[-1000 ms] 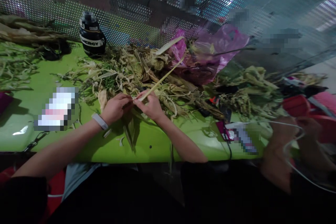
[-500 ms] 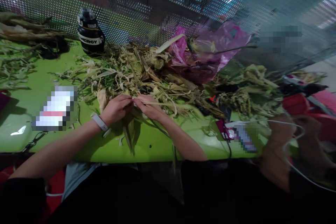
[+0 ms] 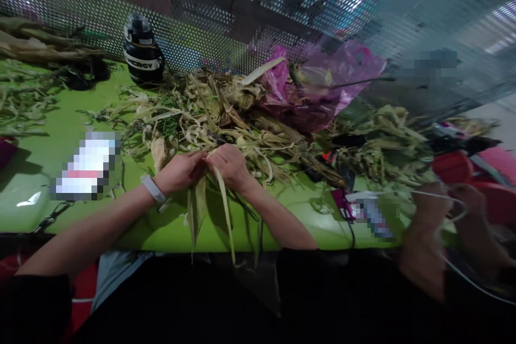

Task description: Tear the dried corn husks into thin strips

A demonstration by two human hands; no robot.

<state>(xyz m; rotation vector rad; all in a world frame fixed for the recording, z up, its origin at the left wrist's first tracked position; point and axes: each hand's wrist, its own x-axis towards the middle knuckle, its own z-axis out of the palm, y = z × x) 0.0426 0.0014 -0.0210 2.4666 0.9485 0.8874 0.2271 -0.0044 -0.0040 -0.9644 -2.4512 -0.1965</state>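
Observation:
My left hand [image 3: 180, 173], with a pale band on its wrist, is closed in a pinch at the near edge of the husk heap. My right hand [image 3: 230, 167] meets it fingertip to fingertip, closed on a narrow pale strip of corn husk [image 3: 223, 204] that hangs over the table edge. Below my left fingers droops a broader green corn husk [image 3: 197, 207]. The exact pinch point is hidden by my fingers. Just beyond both hands lies a heap of dry, torn corn husks [image 3: 193, 123].
A black bottle [image 3: 144, 62] stands behind the heap on the green table [image 3: 137, 226]. A lit phone [image 3: 86, 164] lies at left, another phone [image 3: 374, 217] at right. Behind are a pink plastic bag [image 3: 310, 91] and perforated metal screen [image 3: 201, 21]. Another person's hands [image 3: 433, 201] are at far right.
The pale strip at my right hand stretched out to the right before; now it hangs downward. My right hand has turned, its fingers curling more, while my left hand stays nearly in place.

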